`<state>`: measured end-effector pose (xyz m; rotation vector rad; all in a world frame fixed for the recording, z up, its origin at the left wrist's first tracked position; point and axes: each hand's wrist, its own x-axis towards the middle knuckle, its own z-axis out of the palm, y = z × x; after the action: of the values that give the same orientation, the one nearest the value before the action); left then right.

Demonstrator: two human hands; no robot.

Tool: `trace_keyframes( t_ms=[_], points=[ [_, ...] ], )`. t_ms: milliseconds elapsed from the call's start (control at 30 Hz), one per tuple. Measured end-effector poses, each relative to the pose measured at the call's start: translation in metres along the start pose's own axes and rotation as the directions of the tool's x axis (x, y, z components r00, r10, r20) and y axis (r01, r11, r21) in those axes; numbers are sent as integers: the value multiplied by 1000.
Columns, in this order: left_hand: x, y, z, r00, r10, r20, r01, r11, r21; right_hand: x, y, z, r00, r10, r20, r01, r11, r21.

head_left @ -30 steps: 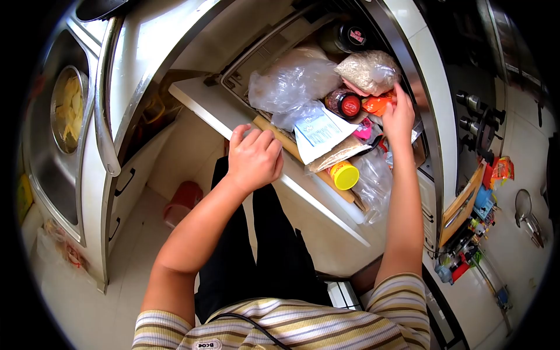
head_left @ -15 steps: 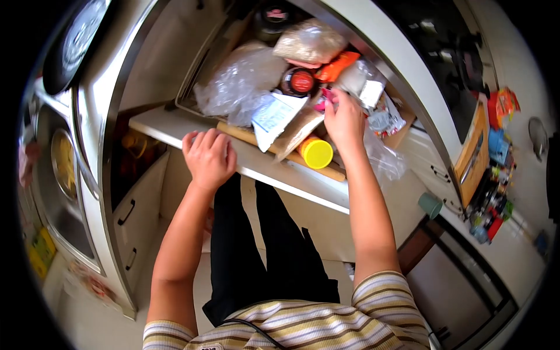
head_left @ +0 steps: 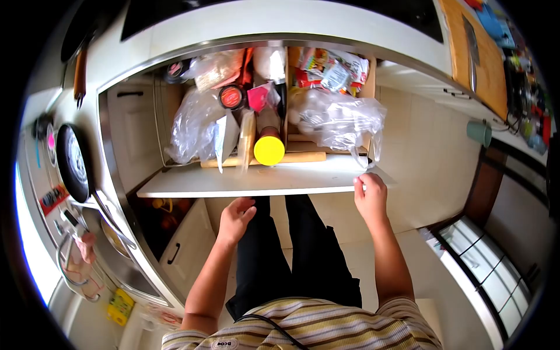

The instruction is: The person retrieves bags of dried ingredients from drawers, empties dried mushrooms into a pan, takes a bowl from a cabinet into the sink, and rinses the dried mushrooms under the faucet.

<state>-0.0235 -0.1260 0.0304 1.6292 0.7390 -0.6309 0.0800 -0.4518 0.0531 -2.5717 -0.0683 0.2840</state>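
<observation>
A wide drawer with a flat white front panel (head_left: 256, 182) stands pulled out under the counter, before my legs, with things packed along its left side, middle and right side. Toward its right edge lies a large, crumpled clear plastic bag (head_left: 344, 119); another crumpled, see-through plastic bag (head_left: 192, 131) fills the space along the left edge. A long, pale-brown rod (head_left: 306, 157) lies along the near edge, from near the left corner to right of the middle.

My right hand (head_left: 371, 193) is at the front panel's near right corner, fingers bent inward; I cannot tell how tightly they close, nor whether they touch the panel. My left hand (head_left: 238, 219) is just beside the panel's near edge, left of its middle, fingers loosely curled with a small gap to the thumb, and nothing visible in them.

A clear bag of pale grains (head_left: 213, 71) sits toward the far left corner, and bright printed packets (head_left: 333, 70) toward the far right one. At the middle of the near edge, a cylindrical container with a round yellow lid (head_left: 269, 151) faces me. Farther in stands a small dark jar with a red lid (head_left: 231, 97).
</observation>
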Motion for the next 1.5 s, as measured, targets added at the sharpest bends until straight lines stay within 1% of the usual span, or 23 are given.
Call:
trace_keyframes(
  t_ms=[33,67,133,267,367,533,600,633,667,700,733,767,833,967,1033,1067,1100,1167,1200,1233,1400,1433,1500],
  points=[
    [7,2,6,998,-61,19,64,974,-215,-5,6,3,995,-83,-59,84,996,9],
    [4,7,9,997,-72,32,77,979,-187,-14,10,0,997,-53,-62,54,998,23],
    [9,23,13,942,-325,84,317,783,-535,-18,16,1,990,-95,-101,99,994,34],
    [7,24,20,939,-342,36,316,818,-480,-26,23,-5,986,-118,-114,121,992,23],
    [14,15,21,917,-398,27,341,748,-569,-18,34,-5,972,-78,-224,84,996,16],
    [23,8,24,878,-479,-8,380,706,-598,72,12,-25,928,-111,-355,107,994,-31],
    [22,9,25,872,-489,-19,384,709,-592,98,9,-17,982,-140,-127,102,959,-263],
    [22,10,25,866,-500,-31,385,705,-596,103,12,0,993,-91,69,104,969,-223],
    [21,11,25,865,-501,-25,393,708,-587,104,10,14,901,52,431,75,959,-273],
    [22,12,25,864,-503,-29,397,715,-576,106,-7,14,709,145,690,93,951,-296],
    [21,11,26,861,-507,-46,390,714,-581,92,-4,37,623,85,778,127,970,-208],
    [21,9,27,857,-512,-59,385,711,-588,73,-4,55,649,90,755,86,978,-190],
    [22,5,27,867,-496,-52,380,724,-576,58,-1,66,754,15,656,196,949,-247],
    [20,-2,30,883,-456,-107,324,759,-565,72,-2,57,719,56,693,99,978,-182],
    [20,0,30,894,-428,-128,293,778,-557,80,3,50,818,-27,575,-34,995,96],
    [21,1,30,893,-432,-125,290,767,-573,80,7,52,901,-65,428,-16,983,182],
    [20,2,32,891,-438,-119,292,753,-590,84,9,57,900,-64,432,-16,984,178],
    [19,3,33,892,-438,-113,291,748,-596,98,18,72,893,-18,449,41,998,-43],
    [20,3,33,896,-430,-114,283,749,-600,105,21,78,819,61,571,107,960,-258],
    [21,4,33,899,-424,-110,280,750,-600,115,25,84,702,214,679,77,925,-372],
    [22,8,34,898,-408,-163,247,776,-581,136,54,113,646,374,665,-117,910,-398],
    [22,8,35,899,-401,-176,234,780,-580,147,62,130,607,310,732,-110,945,-309],
    [23,0,29,924,-359,-128,236,803,-547,147,68,116,682,118,722,-90,993,-77]
  ],
)
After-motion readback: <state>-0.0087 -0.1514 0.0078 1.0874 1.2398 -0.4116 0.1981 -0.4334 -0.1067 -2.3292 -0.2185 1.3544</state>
